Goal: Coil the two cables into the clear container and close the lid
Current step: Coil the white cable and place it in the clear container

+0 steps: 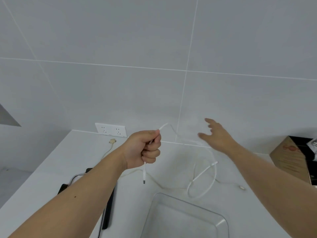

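Observation:
My left hand point(145, 149) is a fist shut on a white cable point(202, 174). One plug end hangs below the fist, and the cable rises from the top of the fist, then loops over the counter to the right. My right hand point(216, 134) hovers open with fingers spread, above the cable's far run and holding nothing. A second, cream-coloured thin cable point(109, 148) lies on the counter, running from a plug near the wall under my left arm to a small plug at the right. The clear container point(221, 224) stands at the counter's front, its interior showing nothing in it.
A white double wall socket point(111, 130) sits just above the white counter point(82, 157). A black flat object with a metal wire frame point(109, 208) lies under my left forearm. A brown cardboard box point(289, 160) stands at the right edge.

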